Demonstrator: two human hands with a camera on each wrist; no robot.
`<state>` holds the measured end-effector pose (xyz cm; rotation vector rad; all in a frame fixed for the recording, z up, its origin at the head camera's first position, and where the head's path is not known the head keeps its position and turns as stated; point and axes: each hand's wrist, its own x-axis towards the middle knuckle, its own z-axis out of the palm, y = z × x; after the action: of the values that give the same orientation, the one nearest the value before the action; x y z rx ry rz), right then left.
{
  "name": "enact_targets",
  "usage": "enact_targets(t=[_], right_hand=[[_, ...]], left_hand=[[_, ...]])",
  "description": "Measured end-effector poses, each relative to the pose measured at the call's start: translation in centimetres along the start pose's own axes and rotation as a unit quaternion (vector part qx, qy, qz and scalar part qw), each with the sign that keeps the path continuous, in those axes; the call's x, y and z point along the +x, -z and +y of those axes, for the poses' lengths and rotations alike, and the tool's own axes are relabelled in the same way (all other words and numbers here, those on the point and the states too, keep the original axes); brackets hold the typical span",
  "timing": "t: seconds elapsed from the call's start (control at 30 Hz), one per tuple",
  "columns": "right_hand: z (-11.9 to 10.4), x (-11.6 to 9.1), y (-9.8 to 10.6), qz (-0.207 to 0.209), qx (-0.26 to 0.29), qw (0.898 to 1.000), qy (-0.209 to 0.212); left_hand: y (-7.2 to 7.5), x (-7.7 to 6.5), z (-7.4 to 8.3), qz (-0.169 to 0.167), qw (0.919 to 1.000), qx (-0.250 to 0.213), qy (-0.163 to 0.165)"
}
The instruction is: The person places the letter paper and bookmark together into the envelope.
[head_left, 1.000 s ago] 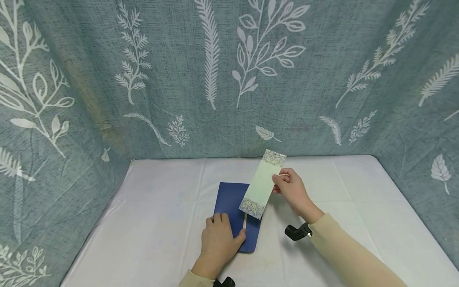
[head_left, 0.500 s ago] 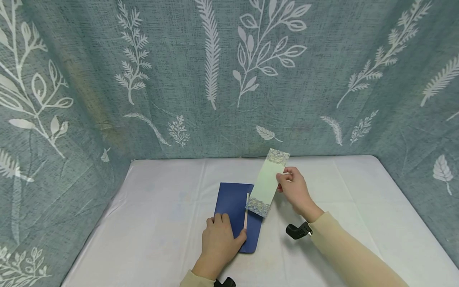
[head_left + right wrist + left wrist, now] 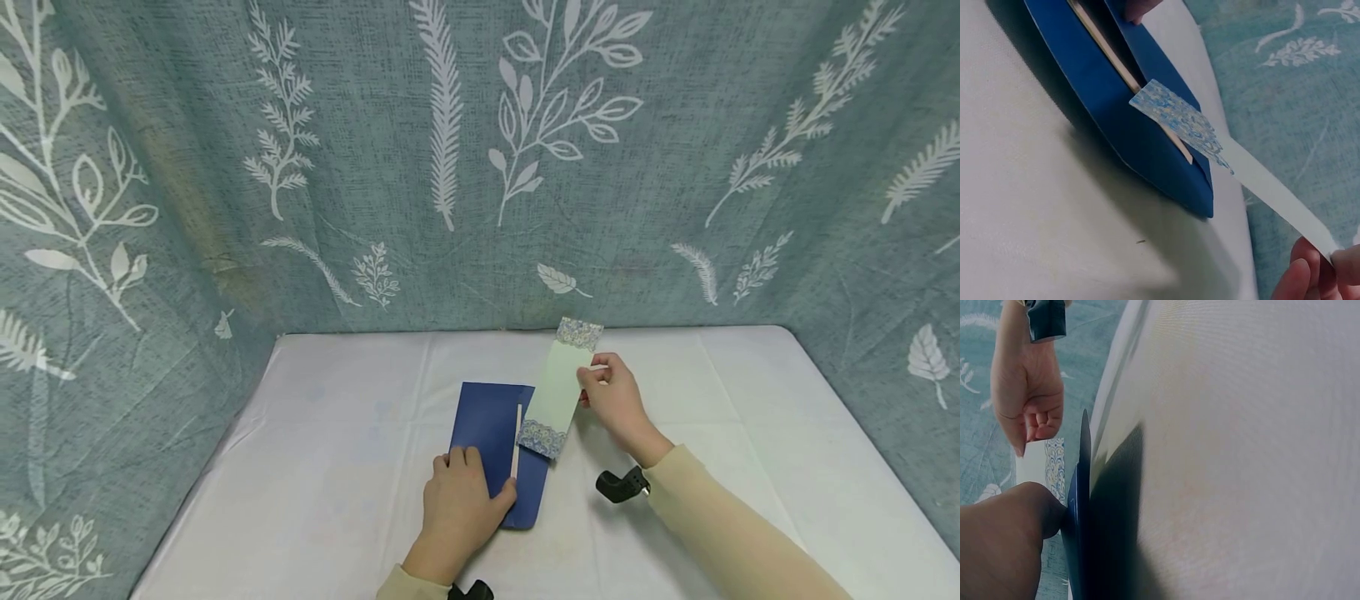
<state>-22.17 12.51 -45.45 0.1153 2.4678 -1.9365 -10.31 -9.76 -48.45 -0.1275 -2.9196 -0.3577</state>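
My left hand (image 3: 459, 507) grips the lower part of a dark blue card folder (image 3: 487, 412), thumb toward its right side. In the right wrist view the folder (image 3: 1094, 94) has a raised flap, with a thin pale wooden stick (image 3: 1107, 47) lying along the opening. My right hand (image 3: 618, 408) pinches the right edge of a pale green paper strip (image 3: 558, 379) between thumb and fingers. Patterned bands cover both ends of the strip. Its lower end hangs over the folder's right edge, beside the stick. Most left fingertips are hidden in the left wrist view.
A white cloth covers the table (image 3: 315, 467) under the folder. Behind it and at both sides hangs a blue-green curtain (image 3: 337, 167) with white leaf prints. Black wrist devices, such as the one on the right wrist (image 3: 622, 483), stick out near the hands.
The right hand has shifted the paper strip slightly right, uncovering more of the stick and folder. Lately the strip has dipped a little. My left hand stays in nearly the same place.
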Motion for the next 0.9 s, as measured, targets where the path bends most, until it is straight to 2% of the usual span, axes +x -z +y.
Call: enact_targets(t=[0.53,0.9], right_hand=[[0.9,-0.8,-1.5,-0.033,-0.005,0.999,0.001],[0.7,-1.1,-0.2,-0.007,-0.061,0.998,0.029]], left_hand=[[-0.2,-0.1,0.1,0.007,1.0,-0.003,0.005],[-0.3,-0.1,0.2,0.011,0.9999,-0.004,0.006]])
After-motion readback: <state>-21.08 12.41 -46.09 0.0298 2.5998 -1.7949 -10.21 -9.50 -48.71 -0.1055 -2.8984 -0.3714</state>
